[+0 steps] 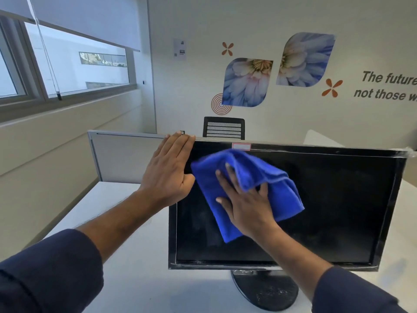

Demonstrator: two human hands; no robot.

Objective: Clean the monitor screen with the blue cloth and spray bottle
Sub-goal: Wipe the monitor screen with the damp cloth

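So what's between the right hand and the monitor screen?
The blue cloth: the right hand presses it flat against the monitor screen, seen in the head view.

Black monitor [327, 211] upright on stand, screen dark; crumpled blue cloth [277, 195] flat against screen

- On the wall [316, 114] to my right I read dark italic lettering [388, 85], cut off by the frame edge: "The future" over "not those w".
- The small notice [179, 49] on the wall and the sticker [241, 146] on the monitor [338, 211] top bezel are too small for me to read.
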